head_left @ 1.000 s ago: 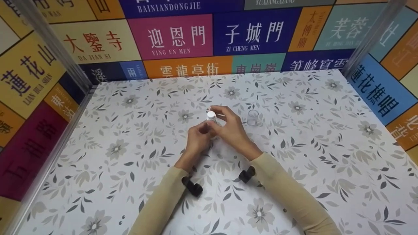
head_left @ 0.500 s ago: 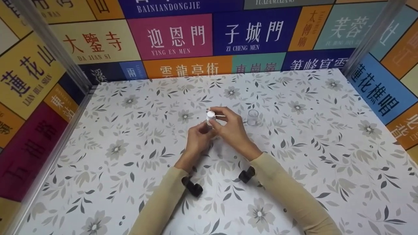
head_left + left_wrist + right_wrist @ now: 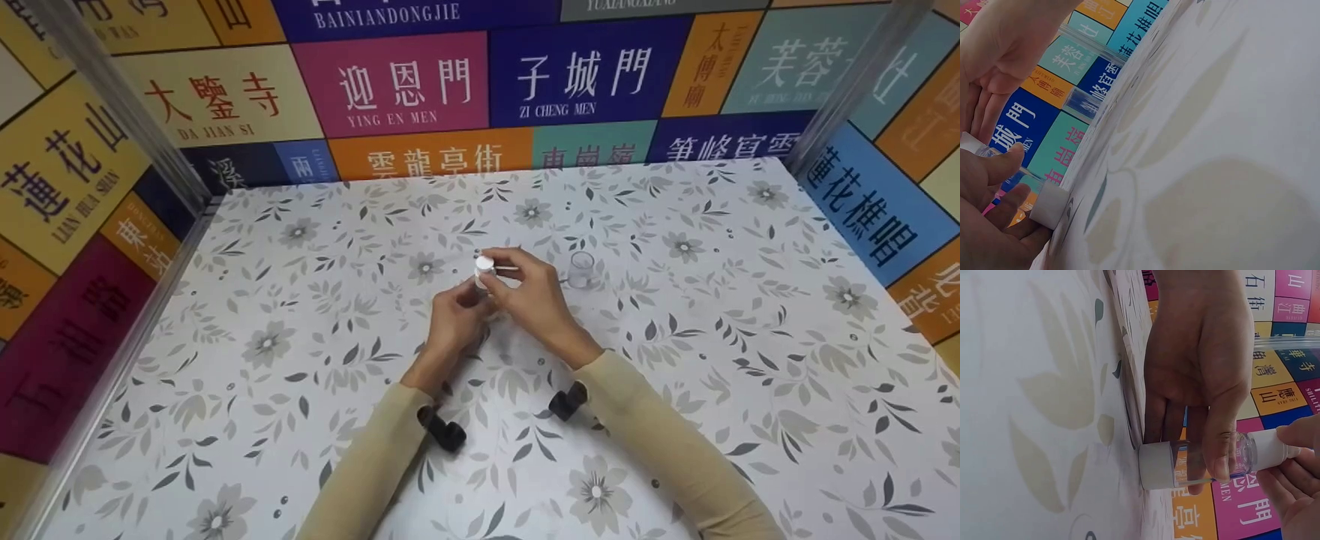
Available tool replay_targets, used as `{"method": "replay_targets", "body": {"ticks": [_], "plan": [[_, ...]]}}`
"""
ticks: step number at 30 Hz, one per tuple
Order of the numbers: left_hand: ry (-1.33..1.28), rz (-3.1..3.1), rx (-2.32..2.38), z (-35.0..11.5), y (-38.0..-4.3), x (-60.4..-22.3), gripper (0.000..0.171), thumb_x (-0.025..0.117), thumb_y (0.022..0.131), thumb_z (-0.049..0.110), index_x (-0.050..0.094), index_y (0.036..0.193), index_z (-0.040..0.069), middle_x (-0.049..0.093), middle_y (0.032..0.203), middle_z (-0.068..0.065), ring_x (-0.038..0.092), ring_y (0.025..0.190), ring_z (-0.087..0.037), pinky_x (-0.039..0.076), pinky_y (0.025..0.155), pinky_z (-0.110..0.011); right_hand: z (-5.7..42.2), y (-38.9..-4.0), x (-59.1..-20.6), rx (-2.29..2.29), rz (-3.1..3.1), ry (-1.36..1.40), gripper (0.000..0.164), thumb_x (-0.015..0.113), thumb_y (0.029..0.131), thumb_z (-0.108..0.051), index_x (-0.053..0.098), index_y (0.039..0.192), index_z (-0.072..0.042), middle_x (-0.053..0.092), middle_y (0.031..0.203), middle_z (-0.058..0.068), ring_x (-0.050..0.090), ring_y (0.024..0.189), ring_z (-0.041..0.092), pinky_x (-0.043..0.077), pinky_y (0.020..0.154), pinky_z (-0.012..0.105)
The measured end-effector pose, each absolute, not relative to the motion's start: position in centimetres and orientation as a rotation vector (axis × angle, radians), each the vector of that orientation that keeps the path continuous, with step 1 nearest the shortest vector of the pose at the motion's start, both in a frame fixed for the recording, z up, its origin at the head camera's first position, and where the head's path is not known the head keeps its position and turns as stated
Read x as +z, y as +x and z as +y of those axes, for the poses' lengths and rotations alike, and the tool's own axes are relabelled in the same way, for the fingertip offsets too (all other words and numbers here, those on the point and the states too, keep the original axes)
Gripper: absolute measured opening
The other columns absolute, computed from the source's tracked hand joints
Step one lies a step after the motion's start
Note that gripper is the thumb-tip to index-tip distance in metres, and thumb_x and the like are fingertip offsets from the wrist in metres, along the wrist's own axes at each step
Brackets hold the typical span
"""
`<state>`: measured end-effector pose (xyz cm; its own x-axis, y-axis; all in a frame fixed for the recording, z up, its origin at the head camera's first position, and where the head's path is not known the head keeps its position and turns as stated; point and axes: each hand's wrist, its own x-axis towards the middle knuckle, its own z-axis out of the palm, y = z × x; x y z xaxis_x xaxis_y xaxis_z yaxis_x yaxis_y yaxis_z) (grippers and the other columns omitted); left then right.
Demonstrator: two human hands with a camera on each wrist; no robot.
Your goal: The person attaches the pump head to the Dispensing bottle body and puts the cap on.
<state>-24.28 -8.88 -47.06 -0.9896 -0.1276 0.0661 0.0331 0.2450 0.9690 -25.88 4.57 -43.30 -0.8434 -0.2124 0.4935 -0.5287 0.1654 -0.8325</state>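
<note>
A small clear bottle (image 3: 1181, 464) with a white base (image 3: 1157, 466) stands upright at the table surface. My left hand (image 3: 456, 322) grips its clear body between thumb and fingers, also seen on the left hand (image 3: 988, 208) in the left wrist view. My right hand (image 3: 538, 294) pinches the white top (image 3: 485, 265) of the bottle. In the right wrist view, a white collar (image 3: 1268, 449) lies under the right hand's fingers (image 3: 1297, 481), with a short pale stub just past it. A thin white strip (image 3: 505, 268) shows between the right hand's thumb and forefinger.
A small clear cup-shaped piece (image 3: 581, 270) stands just right of the right hand. A floral cloth (image 3: 300, 420) covers the table. Panels with printed characters (image 3: 394, 86) rise behind and at both sides. Black straps with mounts (image 3: 442, 431) sit on both wrists.
The right hand's fingers have shifted slightly on the white top, and the thin white strip has come into sight. The left hand and the clear cup-shaped piece stay in place.
</note>
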Motion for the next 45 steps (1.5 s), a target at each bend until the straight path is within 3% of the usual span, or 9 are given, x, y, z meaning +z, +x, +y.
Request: {"method": "replay_targets", "body": {"ticks": [6,14,22,31,37,42,45], "plan": [[0.108,-2.371,-1.886,-8.91,-24.24,-47.05,0.044,0.073,0.086,0.004,0.069,0.128,0.013,0.072,0.09,-0.007,0.058,0.078,-0.014,0.048,0.068,-0.022,4.48,-25.78,-43.3,1.753,-2.172,0.688,0.031,0.075,0.089,-0.01,0.07,0.118,-0.001,0.072,0.12,0.014,0.069,0.11,0.025,0.056,0.097,0.032],[0.092,-2.348,-1.894,-8.99,-24.27,-47.07,0.036,0.073,0.084,0.002,0.074,0.119,0.012,0.063,0.078,-0.001,0.055,0.074,-0.013,0.046,0.065,-0.022,4.26,-25.8,-43.36,1.755,-2.171,0.719,0.031,0.072,0.089,-0.002,0.068,0.119,0.001,0.071,0.12,0.016,0.069,0.111,0.028,0.056,0.097,0.032],[0.113,-2.374,-1.857,-8.98,-24.25,-47.16,0.043,0.075,0.084,0.005,0.07,0.126,0.011,0.077,0.101,-0.012,0.059,0.08,-0.01,0.048,0.069,-0.018,4.47,-25.73,-43.17,1.709,-2.224,0.711,0.035,0.077,0.085,-0.005,0.067,0.119,0.002,0.071,0.12,0.017,0.069,0.111,0.029,0.055,0.098,0.033],[0.094,-2.34,-1.873,-8.83,-24.44,-47.09,0.038,0.076,0.083,0.003,0.073,0.121,0.008,0.074,0.086,-0.01,0.057,0.073,-0.009,0.046,0.065,-0.019,4.39,-25.84,-43.35,1.738,-2.213,0.736,0.036,0.074,0.086,0.001,0.066,0.121,0.004,0.069,0.122,0.018,0.067,0.113,0.029,0.054,0.099,0.028],[0.117,-2.357,-1.871,-8.81,-24.35,-46.99,0.038,0.076,0.084,0.004,0.072,0.121,0.007,0.077,0.104,-0.014,0.061,0.082,-0.009,0.049,0.071,-0.018,4.5,-25.96,-43.33,1.723,-2.237,0.709,0.041,0.079,0.083,-0.004,0.067,0.121,0.001,0.069,0.122,0.018,0.067,0.113,0.029,0.054,0.1,0.032],[0.116,-2.326,-1.895,-8.83,-24.43,-47.13,0.031,0.075,0.081,0.0,0.076,0.112,0.003,0.074,0.088,-0.009,0.057,0.074,-0.009,0.046,0.065,-0.018,4.54,-25.94,-43.26,1.722,-2.24,0.726,0.043,0.078,0.084,-0.005,0.065,0.124,0.003,0.066,0.128,0.021,0.066,0.118,0.03,0.053,0.102,0.035],[0.097,-2.31,-1.908,-8.88,-24.48,-47.2,0.035,0.076,0.081,0.001,0.075,0.116,0.005,0.07,0.082,-0.005,0.056,0.072,-0.008,0.046,0.063,-0.018,4.53,-25.95,-43.24,1.725,-2.233,0.749,0.04,0.075,0.085,-0.001,0.064,0.124,0.005,0.067,0.126,0.021,0.066,0.117,0.031,0.054,0.1,0.032]]}}
